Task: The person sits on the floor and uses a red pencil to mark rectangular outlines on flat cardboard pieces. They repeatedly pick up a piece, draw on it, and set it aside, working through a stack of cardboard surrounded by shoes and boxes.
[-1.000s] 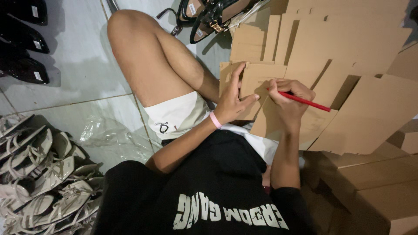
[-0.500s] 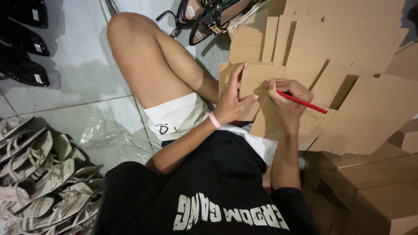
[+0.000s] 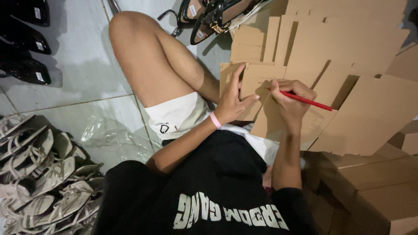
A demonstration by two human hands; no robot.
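Head view: the person sits on the tiled floor (image 3: 74,65) with one bare knee raised, looking down at both hands. The left hand (image 3: 230,102) lies spread and flat, fingers extended, pressing on a flattened brown cardboard box blank (image 3: 254,80) that rests against the person's lap; it grips nothing, only holds the blank down. A pink wristband (image 3: 215,120) circles the left wrist. Just to the right of it, the right hand (image 3: 289,98) is clenched around a red pencil (image 3: 307,101), fingers pinched near the tip, and the tip touches the cardboard blank between the two hands. The pencil's shaft points away to the right, over further cardboard.

Beyond and to the right of the right hand, a loose spread of flat cardboard sheets (image 3: 348,48) covers the floor, overlapping one another. Below the right forearm sits a stack of folded cardboard boxes (image 3: 370,187). Above the left hand, past the knee, lie black strappy sandals (image 3: 209,15). Well to the left of the left hand, black shoes (image 3: 24,43) line the picture's upper left edge, and pale strappy sandals (image 3: 43,174) are heaped at the lower left. Crumpled clear plastic wrap (image 3: 113,137) lies on the floor between that heap and the person's white shorts (image 3: 174,115).
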